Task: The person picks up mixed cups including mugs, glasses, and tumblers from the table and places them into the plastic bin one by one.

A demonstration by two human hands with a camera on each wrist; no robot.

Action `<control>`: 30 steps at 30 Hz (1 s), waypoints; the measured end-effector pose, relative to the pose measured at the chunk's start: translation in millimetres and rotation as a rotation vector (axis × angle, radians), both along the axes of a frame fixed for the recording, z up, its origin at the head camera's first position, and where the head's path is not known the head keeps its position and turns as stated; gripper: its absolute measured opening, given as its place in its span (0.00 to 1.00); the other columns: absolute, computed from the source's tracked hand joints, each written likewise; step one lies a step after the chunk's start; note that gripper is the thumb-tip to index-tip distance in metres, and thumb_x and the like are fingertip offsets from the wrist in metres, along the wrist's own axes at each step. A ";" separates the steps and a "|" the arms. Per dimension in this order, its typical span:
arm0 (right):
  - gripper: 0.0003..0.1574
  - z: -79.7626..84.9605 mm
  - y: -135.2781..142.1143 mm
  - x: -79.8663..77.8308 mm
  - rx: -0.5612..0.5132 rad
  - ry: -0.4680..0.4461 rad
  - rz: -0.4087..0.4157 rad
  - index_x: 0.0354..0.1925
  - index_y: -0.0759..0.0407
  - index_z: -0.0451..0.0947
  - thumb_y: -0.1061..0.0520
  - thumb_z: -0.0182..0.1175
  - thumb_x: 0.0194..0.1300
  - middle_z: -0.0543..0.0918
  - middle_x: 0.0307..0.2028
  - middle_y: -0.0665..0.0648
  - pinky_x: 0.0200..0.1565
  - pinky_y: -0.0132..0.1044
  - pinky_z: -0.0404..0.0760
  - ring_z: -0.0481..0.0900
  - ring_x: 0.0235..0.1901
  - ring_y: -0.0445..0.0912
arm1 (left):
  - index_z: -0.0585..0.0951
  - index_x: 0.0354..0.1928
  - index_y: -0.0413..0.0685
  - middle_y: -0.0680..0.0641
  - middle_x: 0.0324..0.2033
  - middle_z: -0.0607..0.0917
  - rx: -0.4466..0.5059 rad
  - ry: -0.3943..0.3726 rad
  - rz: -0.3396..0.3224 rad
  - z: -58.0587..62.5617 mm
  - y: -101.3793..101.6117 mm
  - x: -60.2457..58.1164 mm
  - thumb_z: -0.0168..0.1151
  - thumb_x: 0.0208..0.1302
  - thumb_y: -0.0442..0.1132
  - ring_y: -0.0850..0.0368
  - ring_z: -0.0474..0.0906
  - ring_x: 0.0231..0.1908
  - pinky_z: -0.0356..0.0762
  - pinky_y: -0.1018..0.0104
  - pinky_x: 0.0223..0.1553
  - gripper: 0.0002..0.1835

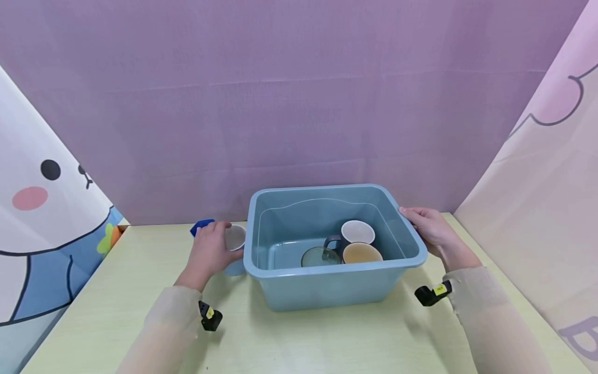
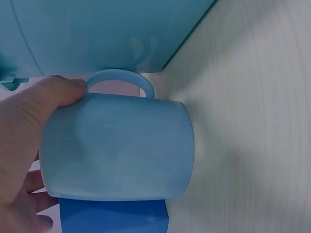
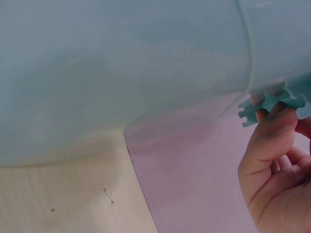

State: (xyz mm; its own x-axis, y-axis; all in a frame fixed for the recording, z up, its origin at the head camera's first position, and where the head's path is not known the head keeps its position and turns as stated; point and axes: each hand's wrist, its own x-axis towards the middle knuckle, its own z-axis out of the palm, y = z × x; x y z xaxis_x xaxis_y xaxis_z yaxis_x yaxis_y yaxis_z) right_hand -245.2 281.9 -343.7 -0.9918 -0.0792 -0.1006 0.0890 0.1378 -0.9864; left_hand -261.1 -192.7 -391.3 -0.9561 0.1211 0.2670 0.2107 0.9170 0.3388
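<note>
My left hand (image 1: 210, 252) grips a light blue mug (image 2: 116, 145) by its rim, thumb near the handle and fingers on the far side. The mug stands just left of a blue plastic tub (image 1: 327, 291), its handle turned toward the tub wall. On the tub's right rim, my right hand (image 1: 432, 228) holds on with curled fingers hooked under the edge, as the right wrist view shows. Inside the tub are a dark mug (image 1: 357, 232) with a white interior, a tan cup (image 1: 362, 253) and a greenish glass piece (image 1: 321, 258), partly hidden by the front rim.
A dark blue object (image 1: 201, 225) shows behind my left hand, beside the mug. The pale wooden table (image 1: 289, 343) carries the tub. A purple cloth (image 1: 299, 114) hangs behind, with printed cloths at left and right.
</note>
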 end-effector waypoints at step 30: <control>0.15 -0.4 0.0 -0.1 -0.015 -0.008 -0.005 0.31 0.43 0.83 0.45 0.53 0.69 0.82 0.23 0.45 0.29 0.30 0.82 0.80 0.23 0.37 | 0.72 0.57 0.32 0.29 0.49 0.75 -0.177 0.111 0.053 -1.0 4.5 29.0 0.67 0.45 0.67 0.34 0.70 0.49 0.73 0.44 0.48 0.48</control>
